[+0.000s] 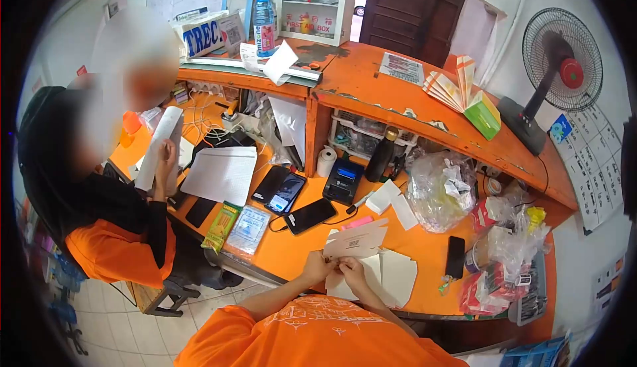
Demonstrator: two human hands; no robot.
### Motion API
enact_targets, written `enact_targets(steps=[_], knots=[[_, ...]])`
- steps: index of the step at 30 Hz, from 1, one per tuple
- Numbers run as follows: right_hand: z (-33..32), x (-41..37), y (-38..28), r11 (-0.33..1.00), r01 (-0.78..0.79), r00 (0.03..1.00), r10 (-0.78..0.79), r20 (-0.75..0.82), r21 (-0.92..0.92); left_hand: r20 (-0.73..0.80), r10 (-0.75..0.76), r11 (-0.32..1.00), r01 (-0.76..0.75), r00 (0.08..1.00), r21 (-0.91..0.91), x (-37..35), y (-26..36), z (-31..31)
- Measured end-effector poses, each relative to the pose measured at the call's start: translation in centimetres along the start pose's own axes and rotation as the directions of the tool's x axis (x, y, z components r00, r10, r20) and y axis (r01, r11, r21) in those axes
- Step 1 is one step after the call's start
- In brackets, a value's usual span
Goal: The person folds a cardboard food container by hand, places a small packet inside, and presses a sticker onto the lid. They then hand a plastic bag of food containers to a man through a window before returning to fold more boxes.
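Low in the middle of the head view, my left hand (318, 266) and my right hand (353, 274) are close together at the desk's front edge. The fingers of both are closed at the lower edge of a cream card (355, 240) with a small printed code. What exactly lies between the fingertips is too small to make out. Beneath the card and my right hand, blank cream cards (398, 279) lie spread on the orange desk (431, 251). A pink marker (358, 222) lies just behind the card.
At the left a person (119, 247) holds a notebook (161, 143). Phones (310, 216), a black card terminal (343, 180), a dark bottle (382, 155) and a plastic bag (441, 191) stand or lie behind my hands. Another phone (455, 257) and red packets (491, 287) are at the right.
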State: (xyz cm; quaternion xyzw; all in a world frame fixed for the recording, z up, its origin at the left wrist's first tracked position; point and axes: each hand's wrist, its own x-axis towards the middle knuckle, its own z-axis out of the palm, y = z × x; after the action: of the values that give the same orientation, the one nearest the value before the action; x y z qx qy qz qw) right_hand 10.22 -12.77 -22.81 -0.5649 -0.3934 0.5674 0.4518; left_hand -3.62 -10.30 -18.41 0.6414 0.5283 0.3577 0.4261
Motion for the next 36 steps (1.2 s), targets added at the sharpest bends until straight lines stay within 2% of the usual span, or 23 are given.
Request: enact_targets(steps=[2, 3, 5, 6, 8, 9, 10, 11, 12, 14, 15, 18, 19, 21, 22, 24, 25, 26, 27, 28, 30, 33, 36], knots=[[-0.2, -0.1, 0.7, 0.995, 0.066, 0.997, -0.068, 0.032, 0.073, -0.021, -0.016, 0.994, 0.014, 1.000, -0.109, 0.2, -0.5, 0.2], [-0.1, -0.3, 0.2, 0.995, 0.070, 0.997, -0.072, 0.025, 0.076, -0.016, -0.010, 0.994, 0.008, 1.000, -0.107, 0.1, -0.7, 0.1], [0.1, -1.0, -0.6, 0.973, 0.057, 0.998, -0.051, -0.035, 0.222, 0.105, 0.052, 0.968, -0.076, 0.993, 0.241, -0.3, -1.0, -0.8], [0.1, -1.3, -1.3, 0.972, 0.061, 0.998, -0.053, -0.041, 0.226, 0.111, 0.055, 0.967, -0.081, 0.992, 0.243, -0.4, -0.5, -1.3], [0.0, -1.8, -2.7, 0.995, 0.081, 0.997, -0.082, 0.012, 0.056, 0.345, -0.133, 0.985, 0.085, 0.929, 0.151, -0.3, 0.7, -2.5], [0.2, -2.5, -4.4, 0.995, 0.082, 0.997, -0.082, 0.007, 0.061, 0.349, -0.133, 0.984, 0.083, 0.928, 0.155, 0.2, 0.8, -2.8], [0.4, -3.5, -6.5, 0.918, 0.305, 0.951, -0.279, 0.136, -0.252, 0.293, -0.253, 0.966, 0.257, 0.922, 0.025, 0.8, 0.8, -3.0], [0.6, -4.2, -7.8, 0.698, 0.511, 0.859, -0.403, 0.315, -0.501, 0.254, -0.379, 0.902, 0.416, 0.890, -0.114, 1.3, 0.7, -3.2], [0.8, -4.4, -8.1, 0.703, 0.505, 0.863, -0.400, 0.309, -0.501, 0.260, -0.382, 0.901, 0.420, 0.887, -0.111, 1.7, 0.8, -3.4], [1.4, -4.7, -8.2, 0.405, 0.611, 0.769, -0.508, 0.388, -0.680, 0.369, -0.436, 0.825, 0.528, 0.821, -0.200, 2.5, 0.9, -3.7], [1.7, -4.6, -7.7, 0.432, 0.610, 0.758, -0.561, 0.332, -0.664, 0.392, -0.396, 0.837, 0.502, 0.830, -0.218, 2.7, 0.4, -3.6], [1.6, -4.6, -7.4, 0.517, 0.563, 0.794, -0.555, 0.248, -0.645, 0.408, -0.303, 0.916, 0.381, 0.861, -0.123, 2.8, -0.3, -3.6], [1.4, -4.5, -7.0, 0.519, 0.562, 0.795, -0.555, 0.246, -0.644, 0.408, -0.304, 0.916, 0.382, 0.861, -0.121, 2.6, -0.3, -3.6], [0.9, -3.7, -6.0, 0.743, 0.338, 0.890, -0.453, -0.062, -0.578, 0.183, -0.128, 0.980, 0.095, 0.975, 0.177, 2.1, 0.1, -3.4], [0.6, -3.3, -5.7, 0.741, 0.339, 0.889, -0.455, -0.061, -0.579, 0.182, -0.125, 0.980, 0.093, 0.975, 0.176, 1.7, 0.4, -3.3], [0.3, -2.9, -5.3, 0.956, 0.054, 0.974, -0.113, -0.194, -0.287, 0.246, -0.172, 0.979, 0.139, 0.954, 0.146, 0.7, 1.0, -2.8], [0.2, -2.9, -5.0, 0.967, 0.036, 0.988, -0.072, -0.134, -0.254, 0.246, -0.174, 0.979, 0.141, 0.954, 0.147, 0.1, 0.8, -2.2], [0.4, -2.9, -4.6, 0.967, 0.035, 0.989, -0.070, -0.133, -0.253, 0.250, -0.090, 0.991, 0.063, 0.964, 0.114, -0.6, 0.4, -1.4], [0.5, -2.9, -4.3, 0.985, -0.002, 0.996, -0.014, -0.093, -0.171, 0.253, -0.006, 0.997, -0.015, 0.968, 0.081, -1.0, 0.1, -1.0], [0.6, -2.8, -4.1, 0.995, -0.042, 0.998, 0.038, -0.050, -0.088, 0.254, -0.007, 0.997, -0.015, 0.967, 0.082, -0.9, -0.1, -0.9], [0.4, -2.3, -3.4, 0.994, -0.033, 0.999, 0.030, -0.032, -0.104, 0.188, 0.050, 0.993, -0.070, 0.981, 0.100, -0.9, -0.1, -0.7], [0.2, -2.3, -3.0, 0.991, -0.021, 1.000, 0.024, 0.017, -0.131, 0.132, 0.010, 0.980, -0.036, 0.991, 0.196, -0.9, 0.4, -1.1], [0.2, -2.1, -2.9, 0.994, -0.048, 0.997, 0.053, 0.048, -0.101, 0.156, -0.010, 0.952, -0.038, 0.988, 0.304, -0.4, -0.1, -1.1]])
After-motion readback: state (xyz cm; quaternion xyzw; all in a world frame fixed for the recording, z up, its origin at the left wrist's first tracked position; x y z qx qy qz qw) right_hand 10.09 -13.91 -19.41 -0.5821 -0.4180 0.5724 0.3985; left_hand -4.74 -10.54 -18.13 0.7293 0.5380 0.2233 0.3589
